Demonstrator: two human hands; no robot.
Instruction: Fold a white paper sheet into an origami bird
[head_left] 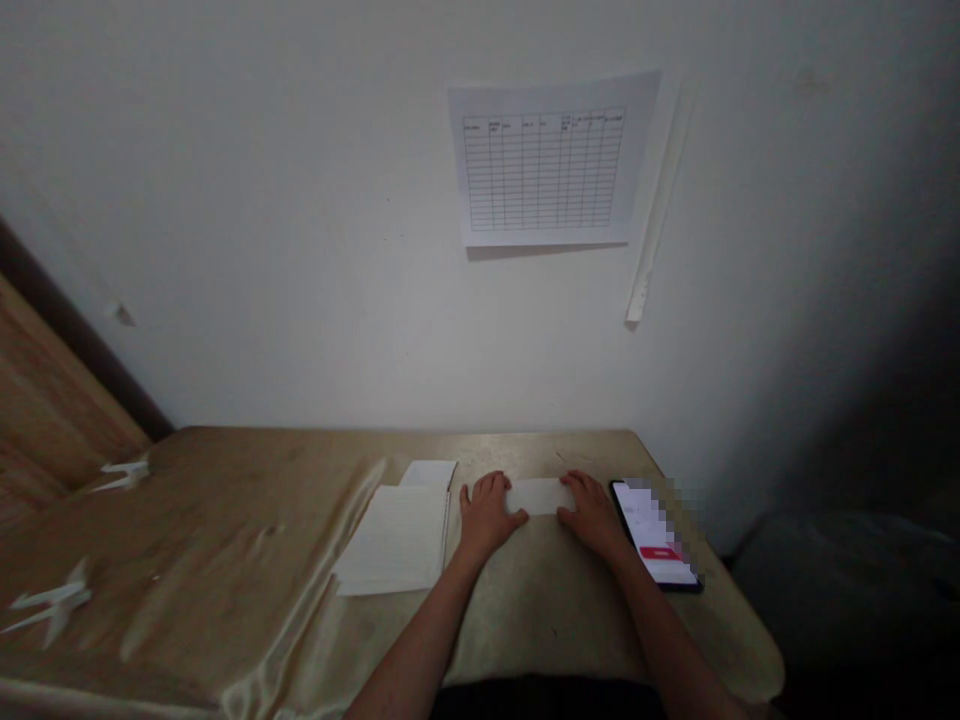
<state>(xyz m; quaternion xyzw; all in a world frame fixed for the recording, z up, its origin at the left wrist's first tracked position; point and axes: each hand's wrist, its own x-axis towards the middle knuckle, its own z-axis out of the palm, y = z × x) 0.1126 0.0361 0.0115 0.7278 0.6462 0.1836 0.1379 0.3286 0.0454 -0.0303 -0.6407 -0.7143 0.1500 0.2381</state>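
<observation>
One paper (pixel 538 497) before us on the bench (pixel 555 630), our left grip (pixel 491 510) holding its left end, our right grip (pixel 595 513) its right end, sheets (pixel 397 540) to our left, a phone (pixel 646 520) to our right, a form (pixel 546 165) on the wall (pixel 300 250).

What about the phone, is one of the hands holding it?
No, the left hand and right hand are both at the white paper, while the phone lies on the table apart from their fingers.
</observation>
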